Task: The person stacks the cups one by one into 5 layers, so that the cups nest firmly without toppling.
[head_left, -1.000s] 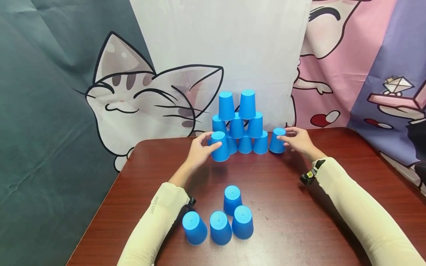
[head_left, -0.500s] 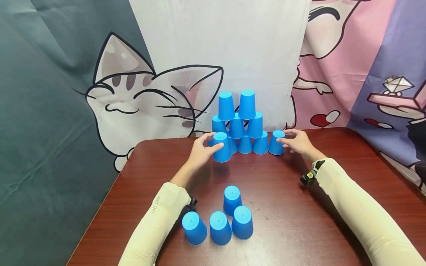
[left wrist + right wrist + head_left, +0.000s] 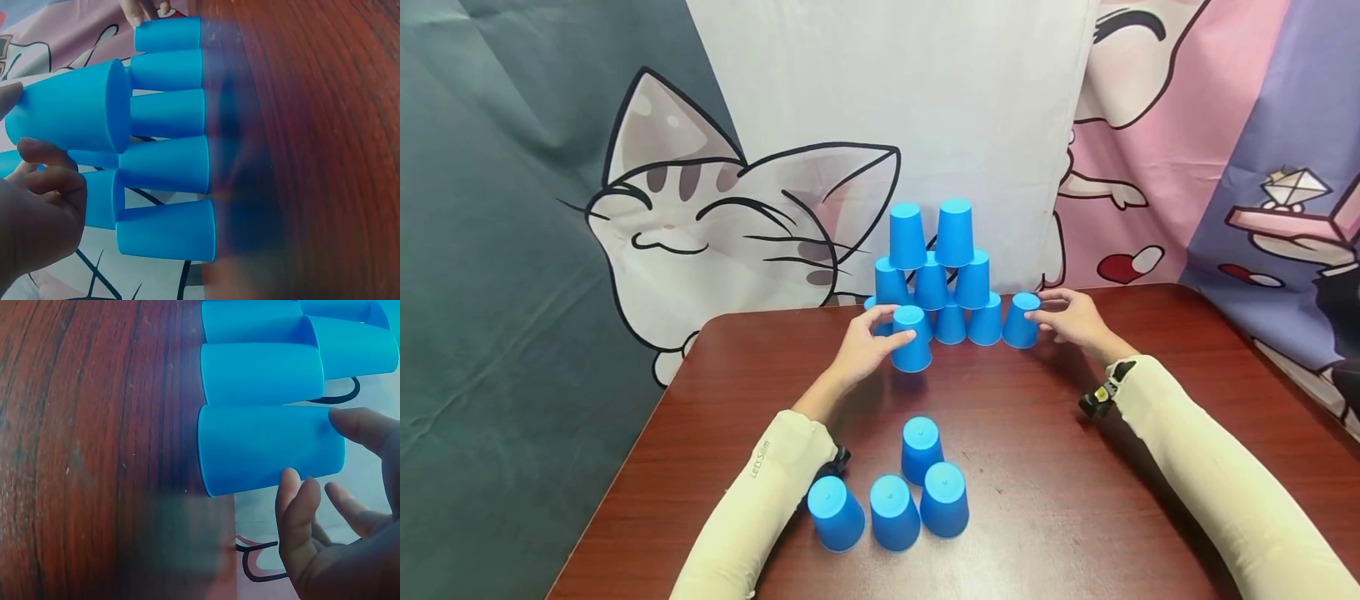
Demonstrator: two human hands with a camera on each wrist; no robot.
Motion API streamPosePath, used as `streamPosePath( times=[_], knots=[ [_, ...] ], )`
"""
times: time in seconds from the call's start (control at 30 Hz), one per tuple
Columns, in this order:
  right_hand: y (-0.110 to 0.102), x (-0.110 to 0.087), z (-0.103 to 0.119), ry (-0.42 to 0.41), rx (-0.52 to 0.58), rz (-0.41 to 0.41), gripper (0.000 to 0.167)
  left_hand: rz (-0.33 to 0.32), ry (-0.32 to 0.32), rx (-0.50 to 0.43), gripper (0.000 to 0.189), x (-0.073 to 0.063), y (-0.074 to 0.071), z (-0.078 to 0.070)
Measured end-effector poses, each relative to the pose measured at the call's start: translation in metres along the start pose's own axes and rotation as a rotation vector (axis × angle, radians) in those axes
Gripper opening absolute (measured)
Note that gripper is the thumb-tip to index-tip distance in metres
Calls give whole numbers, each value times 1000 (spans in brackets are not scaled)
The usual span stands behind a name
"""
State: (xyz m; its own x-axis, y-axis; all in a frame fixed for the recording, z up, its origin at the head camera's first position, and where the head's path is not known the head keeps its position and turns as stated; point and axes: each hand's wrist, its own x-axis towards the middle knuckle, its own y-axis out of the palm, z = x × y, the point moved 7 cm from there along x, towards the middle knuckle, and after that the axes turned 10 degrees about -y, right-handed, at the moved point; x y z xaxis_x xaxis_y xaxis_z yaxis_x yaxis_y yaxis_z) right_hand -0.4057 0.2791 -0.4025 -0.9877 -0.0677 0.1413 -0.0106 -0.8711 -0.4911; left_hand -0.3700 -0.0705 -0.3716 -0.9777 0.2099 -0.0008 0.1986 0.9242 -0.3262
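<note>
My left hand (image 3: pixel 861 350) holds an upside-down blue plastic cup (image 3: pixel 912 342) between thumb and fingers, raised off the table in front of a stack of like cups. In the left wrist view this held cup (image 3: pixel 69 106) covers part of the stack. At the right end of the bottom row, my right hand (image 3: pixel 1075 323) pinches another blue cup (image 3: pixel 1020 321) near its upper end. The right wrist view shows that cup (image 3: pixel 269 447) with its rim on the table, beside its neighbour (image 3: pixel 262 372). Above the bottom row stand a middle row (image 3: pixel 931 283) and two top cups (image 3: pixel 955 233).
Several more upside-down blue cups (image 3: pixel 895 512) stand near the table's front, one (image 3: pixel 921 450) a little behind the others. The brown wooden table (image 3: pixel 1037 467) ends at a cartoon-printed cloth (image 3: pixel 1000 100) behind the stack.
My left hand has carried its cup rightward across the front of the stack and slightly nearer. The right hand's cup has shifted slightly left and nearer, closer to the row.
</note>
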Motion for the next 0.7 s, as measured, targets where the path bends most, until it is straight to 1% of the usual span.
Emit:
streamPosePath(
  times=[0.2, 0.43, 0.6, 0.7],
  knots=[
    [-3, -2, 2, -24, -18, -28, 70, 33, -28, 57, 56, 2, 7, 7],
    [-5, -8, 5, -57, -42, -60, 66, 104, -46, 87, 61, 4, 16, 14],
    [-1, -11, 10, -78, -32, -67, 65, 121, -45, 112, 61, 5, 20, 16],
    [1, -13, 14, -102, -46, -86, 62, 131, -50, 131, 60, 4, 22, 17]
  ],
)
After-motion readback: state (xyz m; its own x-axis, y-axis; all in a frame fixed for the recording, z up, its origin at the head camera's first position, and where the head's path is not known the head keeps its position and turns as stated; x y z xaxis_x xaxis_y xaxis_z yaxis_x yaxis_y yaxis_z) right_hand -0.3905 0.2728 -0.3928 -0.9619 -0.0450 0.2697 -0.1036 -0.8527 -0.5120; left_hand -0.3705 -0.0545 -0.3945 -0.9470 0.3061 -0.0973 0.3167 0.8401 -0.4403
